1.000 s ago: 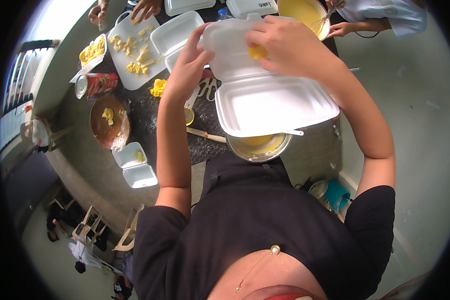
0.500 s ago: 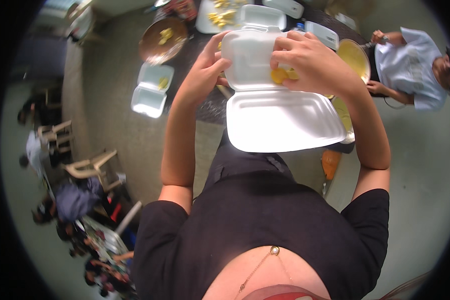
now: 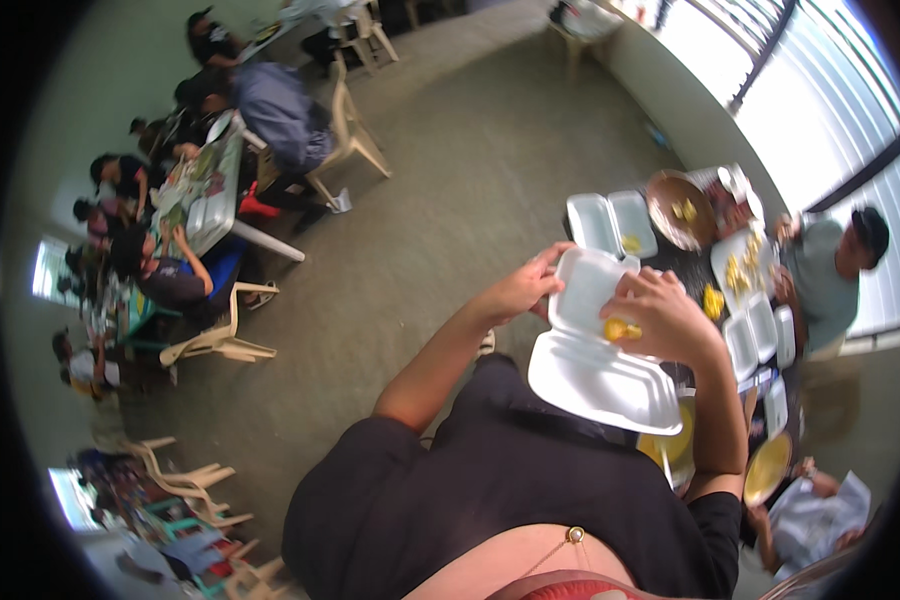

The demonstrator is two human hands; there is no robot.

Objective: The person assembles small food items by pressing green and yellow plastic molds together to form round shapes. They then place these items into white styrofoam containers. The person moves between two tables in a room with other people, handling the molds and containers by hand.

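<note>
A white foam takeaway box (image 3: 602, 385) hangs in front of me with its lid folded down toward my body. My left hand (image 3: 532, 288) is closed on the far left edge of its compartment side. My right hand (image 3: 662, 315) reaches over that side, its fingers curled down inside. A yellow-orange piece of food (image 3: 622, 329) shows at the thumb and fingertips of this hand, low in the compartment. The fingers partly hide it, so its exact kind is unclear.
On the dark table stand another opened foam box (image 3: 592, 222), a brown round bowl (image 3: 682, 212) and a tray (image 3: 727, 262) of yellow pieces. A yellow bowl (image 3: 768, 468) is near a person at lower right. People sit at a long table (image 3: 215, 205) on the left.
My view has swung left, bringing the seated people and more floor into sight. The box stays in my hands, and my right fingers remain at the yellow piece.
</note>
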